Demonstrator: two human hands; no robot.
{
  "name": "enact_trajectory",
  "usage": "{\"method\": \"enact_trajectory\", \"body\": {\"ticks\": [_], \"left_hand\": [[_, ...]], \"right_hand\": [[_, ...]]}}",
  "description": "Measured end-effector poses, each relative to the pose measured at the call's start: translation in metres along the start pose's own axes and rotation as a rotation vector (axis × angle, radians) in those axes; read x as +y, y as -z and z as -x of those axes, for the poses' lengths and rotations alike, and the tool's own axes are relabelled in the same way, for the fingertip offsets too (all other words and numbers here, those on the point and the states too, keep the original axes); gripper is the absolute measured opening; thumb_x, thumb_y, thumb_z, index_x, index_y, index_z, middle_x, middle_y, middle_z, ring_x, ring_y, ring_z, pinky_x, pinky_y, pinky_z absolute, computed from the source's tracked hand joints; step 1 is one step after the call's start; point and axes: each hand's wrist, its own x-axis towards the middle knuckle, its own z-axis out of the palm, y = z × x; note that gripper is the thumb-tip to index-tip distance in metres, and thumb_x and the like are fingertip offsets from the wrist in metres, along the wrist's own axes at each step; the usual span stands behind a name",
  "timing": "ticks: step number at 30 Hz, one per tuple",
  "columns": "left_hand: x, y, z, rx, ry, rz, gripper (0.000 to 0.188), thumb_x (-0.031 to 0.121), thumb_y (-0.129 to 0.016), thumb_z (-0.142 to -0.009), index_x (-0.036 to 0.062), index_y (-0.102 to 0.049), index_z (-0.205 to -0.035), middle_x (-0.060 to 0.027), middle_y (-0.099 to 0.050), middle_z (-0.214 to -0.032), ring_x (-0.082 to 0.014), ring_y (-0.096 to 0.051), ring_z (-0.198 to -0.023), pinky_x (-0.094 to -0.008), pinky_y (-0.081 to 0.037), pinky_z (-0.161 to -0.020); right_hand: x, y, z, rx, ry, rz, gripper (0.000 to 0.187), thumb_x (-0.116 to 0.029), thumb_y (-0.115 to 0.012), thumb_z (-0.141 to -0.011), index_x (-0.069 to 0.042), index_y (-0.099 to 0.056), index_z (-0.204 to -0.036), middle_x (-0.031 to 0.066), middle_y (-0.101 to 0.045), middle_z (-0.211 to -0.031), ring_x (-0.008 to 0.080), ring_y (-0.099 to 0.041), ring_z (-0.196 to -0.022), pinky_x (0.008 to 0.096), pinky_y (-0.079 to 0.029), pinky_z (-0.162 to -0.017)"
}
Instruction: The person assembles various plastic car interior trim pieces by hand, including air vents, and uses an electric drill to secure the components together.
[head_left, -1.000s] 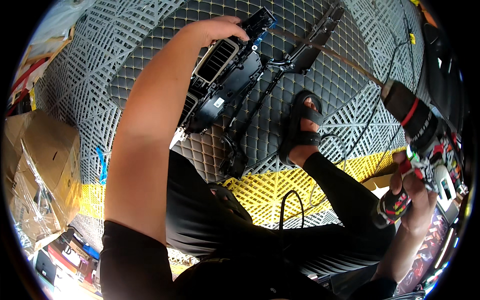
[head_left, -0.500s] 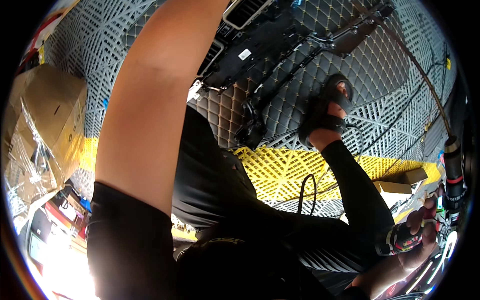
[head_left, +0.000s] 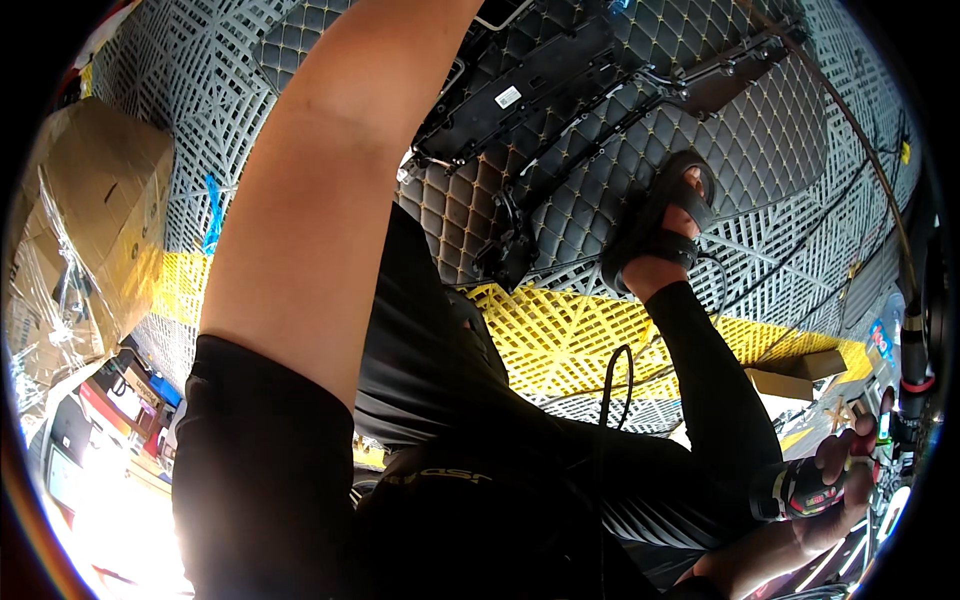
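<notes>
My left forearm (head_left: 310, 190) stretches up past the top edge, so my left hand is outside the picture. At the far right my right hand (head_left: 845, 475) is wrapped round the handle of what looks like a cordless power drill (head_left: 798, 488), black with red and yellow-green markings. From the drill's front a long thin shaft (head_left: 862, 140) runs up toward the top, bent by the lens. Beyond my left forearm lies a black plastic panel (head_left: 560, 75) with a white label; the arm hides part of it. A long dark trim strip (head_left: 712, 90) lies beside the panel.
Under the parts is a dark quilted mat (head_left: 770, 150) on grey and yellow floor grating (head_left: 560, 340). My sandalled foot (head_left: 690, 205) rests at the mat's edge. A wrapped cardboard box (head_left: 110, 190) stands left, an open carton (head_left: 785, 383) right. Thin cables cross the floor.
The view has shifted slightly, and the panel shows a little higher and further right. My left forearm has moved right, uncovering a blue strip on the floor. My right hand keeps its grip.
</notes>
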Motion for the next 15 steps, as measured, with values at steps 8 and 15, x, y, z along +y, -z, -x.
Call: {"method": "enact_trajectory", "body": {"ticks": [8, 15], "left_hand": [[0.005, 0.021, -0.009, 0.145, -0.038, -0.167, 0.062, 0.047, -0.039, -0.103, 0.0051, -0.042, -0.15, -0.019, -0.031, -0.158, -0.0403, -0.035, -0.141, -0.0531, -0.032, -0.116], [-0.042, 0.032, -0.006, 0.156, -0.04, -0.296, 0.063, 0.05, -0.038, -0.104, 0.0067, -0.041, -0.15, -0.0156, -0.028, -0.161, -0.0386, -0.031, -0.144, -0.052, -0.028, -0.119]], "right_hand": [[-0.002, 0.01, -0.001, -0.076, -0.066, -0.013, 0.05, -0.026, -0.053, -0.099, -0.003, -0.04, -0.141, -0.0009, -0.044, -0.083, 0.0058, -0.044, -0.077, 0.0182, -0.043, -0.066], [-0.006, 0.021, -0.001, -0.136, -0.107, 0.008, 0.053, -0.025, -0.052, -0.099, -0.002, -0.038, -0.144, -0.0005, -0.046, -0.085, 0.0057, -0.044, -0.077, 0.0185, -0.044, -0.067]]}}
